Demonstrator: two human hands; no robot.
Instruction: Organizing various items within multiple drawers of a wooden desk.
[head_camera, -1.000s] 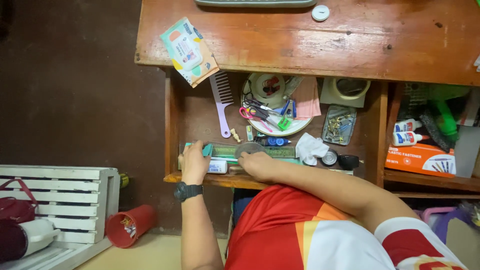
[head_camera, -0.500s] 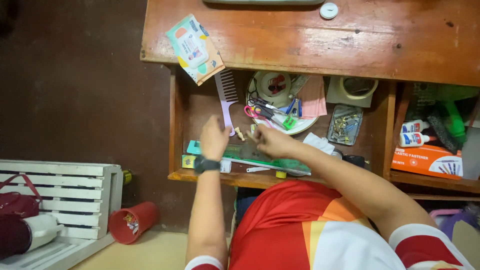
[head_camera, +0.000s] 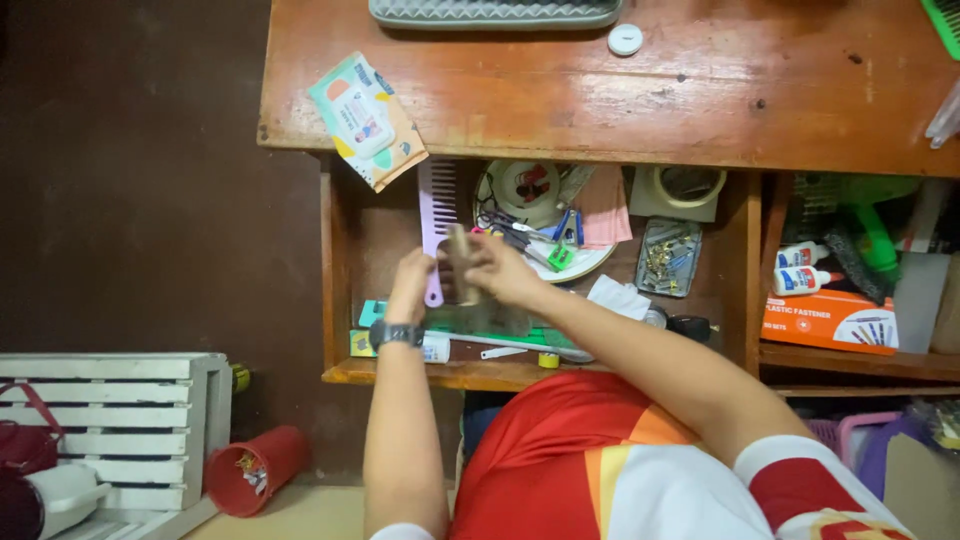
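Two hands, left hand (head_camera: 412, 285) and right hand (head_camera: 500, 270), fingers closed around one small brownish flat object (head_camera: 459, 268) over the open drawer (head_camera: 340, 290), near one purple comb (head_camera: 436, 215). One wipes pack (head_camera: 366, 120) overhangs the desk (head_camera: 700, 100) front-left edge. Two glue bottles (head_camera: 800, 268) right.

glue bottles: 2 (head_camera: 800, 256) (head_camera: 802, 281) | combs: 1 purple (head_camera: 437, 200) | tape rolls: 1 (head_camera: 688, 184) | wipes packs: 1 (head_camera: 366, 118) | red cups: 1 (head_camera: 252, 470) | hands: 2 (head_camera: 411, 283) (head_camera: 502, 270)

Comb (head_camera: 436, 200) lilac, far in drawer; wipes pack (head_camera: 366, 120) mint/orange/white, far left; cup (head_camera: 255, 470) red, near left; shirt (head_camera: 600, 470) red/orange/white.
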